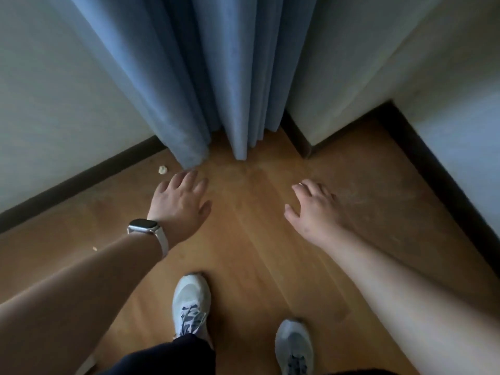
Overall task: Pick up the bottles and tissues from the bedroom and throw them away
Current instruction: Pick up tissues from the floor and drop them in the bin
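Note:
A small crumpled white tissue lies on the wooden floor by the dark skirting board, just left of the blue curtain's hem. My left hand, with a watch on its wrist, reaches forward with spread fingers and holds nothing; its fingertips are a short way right of the tissue. Out to the right, my right hand hangs above the floor with relaxed fingers, also empty. A tiny pale scrap sits on the floor near my left forearm. No bottle is in view.
A blue curtain hangs to the floor straight ahead between white walls. A wall corner with dark skirting juts out at the right. My two feet in pale sneakers stand on the wooden floor.

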